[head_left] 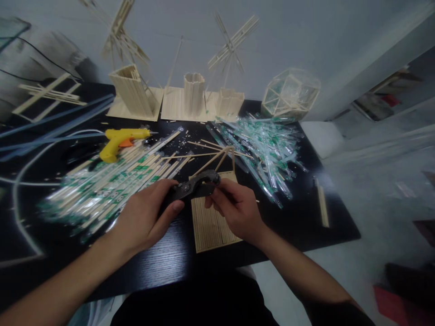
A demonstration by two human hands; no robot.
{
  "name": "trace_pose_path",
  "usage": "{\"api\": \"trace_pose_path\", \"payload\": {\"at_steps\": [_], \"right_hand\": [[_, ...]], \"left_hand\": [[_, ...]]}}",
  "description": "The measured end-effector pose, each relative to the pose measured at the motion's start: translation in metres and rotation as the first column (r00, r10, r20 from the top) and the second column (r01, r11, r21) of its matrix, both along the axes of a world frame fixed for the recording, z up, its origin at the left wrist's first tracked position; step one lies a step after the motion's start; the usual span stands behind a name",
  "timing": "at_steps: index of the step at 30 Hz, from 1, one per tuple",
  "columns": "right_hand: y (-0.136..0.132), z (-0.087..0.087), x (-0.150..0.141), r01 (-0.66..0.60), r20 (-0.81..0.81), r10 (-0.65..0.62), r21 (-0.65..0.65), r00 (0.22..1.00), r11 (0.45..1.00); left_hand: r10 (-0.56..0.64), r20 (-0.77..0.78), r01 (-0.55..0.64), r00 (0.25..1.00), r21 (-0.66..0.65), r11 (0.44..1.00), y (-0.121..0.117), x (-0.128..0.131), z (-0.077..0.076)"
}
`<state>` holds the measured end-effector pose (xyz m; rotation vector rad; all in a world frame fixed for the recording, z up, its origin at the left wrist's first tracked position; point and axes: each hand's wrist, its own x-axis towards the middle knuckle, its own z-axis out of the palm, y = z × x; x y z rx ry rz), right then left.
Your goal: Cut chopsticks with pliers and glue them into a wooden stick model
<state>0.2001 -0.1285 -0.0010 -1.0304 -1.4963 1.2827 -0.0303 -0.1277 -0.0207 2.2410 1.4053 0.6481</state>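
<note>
A dark hand tool (186,189) hangs over a stick panel (212,228), left hand (146,213) gripping its handles, right hand (239,213) pinched at its head. Around it spreads a glossy black table (163,267): glue gun (118,138) at ten o'clock, wrappers (272,140) at two. At twelve, a stick tower (193,97) fronts the grey wall (292,31); pale floor (350,262) shows at four.

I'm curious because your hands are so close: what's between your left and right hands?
In the head view, a dark, curved, metal-looking tool lies between them: the left hand grips one end; the right hand is at the other.
</note>
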Motion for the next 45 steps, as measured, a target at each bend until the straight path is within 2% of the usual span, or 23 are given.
{"api": "trace_pose_path", "payload": {"at_steps": [8,14,17,20,22,24,28,32,35,37,41,45], "right_hand": [[0.0,0.0,0.001,-0.01,0.028,0.01,-0.007,1.0,1.0],[-0.002,0.003,0.023,0.029,-0.007,-0.029,0.004,1.0,1.0],[-0.002,0.01,0.043,0.115,0.034,-0.117,0.059,0.993,0.992],[0.002,0.015,0.063,0.199,0.155,-0.214,0.109,0.964,0.974],[0.01,0.014,0.075,0.238,0.268,-0.265,0.131,0.926,0.962],[0.021,0.011,0.086,0.239,0.389,-0.282,0.158,0.877,0.958],[0.051,0.002,0.098,0.213,0.61,-0.298,0.21,0.734,0.954],[0.08,-0.004,0.096,0.143,0.781,-0.332,0.304,0.529,0.942],[0.096,-0.01,0.09,0.063,0.894,-0.297,0.293,0.336,0.954],[0.101,-0.016,0.087,0.054,0.929,-0.277,0.272,0.246,0.961],[0.103,-0.022,0.086,0.071,0.938,-0.281,0.272,0.201,0.96],[0.093,-0.009,0.1,0.063,0.924,-0.307,0.301,0.229,0.952]], "left_hand": [[0.01,0.045,-0.005,0.999,-0.113,0.994,-0.001,0.001,0.003],[0.157,0.168,-0.124,0.973,-0.191,0.974,0.005,-0.002,0.005],[0.271,0.316,-0.162,0.909,-0.33,0.93,0.01,-0.005,-0.001],[0.444,0.463,-0.157,0.767,-0.535,0.83,0.016,-0.004,-0.006],[0.551,0.501,-0.144,0.667,-0.638,0.756,0.018,-0.002,-0.006],[0.617,0.525,-0.124,0.586,-0.695,0.709,0.021,0.0,-0.004],[0.653,0.571,-0.062,0.498,-0.727,0.684,0.024,0.002,-0.003],[0.656,0.574,-0.07,0.49,-0.724,0.686,0.026,0.002,-0.003],[0.646,0.575,-0.074,0.502,-0.715,0.695,0.026,0.004,-0.004],[0.635,0.57,-0.08,0.522,-0.709,0.701,0.025,0.004,-0.004],[0.609,0.571,-0.09,0.55,-0.684,0.724,0.024,0.003,-0.005],[0.599,0.59,-0.09,0.541,-0.668,0.739,0.023,0.002,-0.004]]}}
